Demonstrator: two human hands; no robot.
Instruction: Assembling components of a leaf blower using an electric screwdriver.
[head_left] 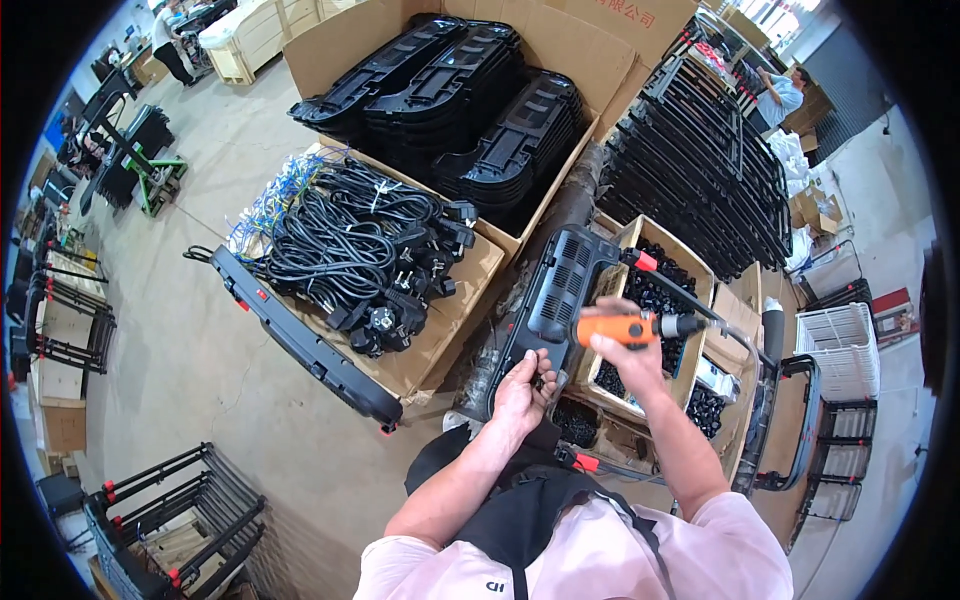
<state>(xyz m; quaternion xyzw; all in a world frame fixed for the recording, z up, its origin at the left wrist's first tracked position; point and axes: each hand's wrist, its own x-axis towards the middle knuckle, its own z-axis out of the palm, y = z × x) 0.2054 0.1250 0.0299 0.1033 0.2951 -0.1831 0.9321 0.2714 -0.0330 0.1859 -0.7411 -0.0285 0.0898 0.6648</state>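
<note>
An orange power screwdriver [603, 327] lies sideways in my right hand [638, 366], its dark chuck pointing right over a wooden parts box [628, 404]. My fingers are wrapped round its body. My left hand [515, 402] is curled, palm up, beside the near end of a black plastic housing [562, 283]. Small dark pieces show between its fingers, too small to name. The housing has vent slots and sits on the bench in front of me, a black frame with red clips along its right side. Black small parts [655, 290] fill the box's compartments.
Bundled black power cables [345, 240] lie on a carton at the left, a long black plastic part [300, 338] along its edge. Stacked black covers [520, 140] fill a large carton ahead. Black metal frames [690, 160] are piled at the far right. Two people are in the background.
</note>
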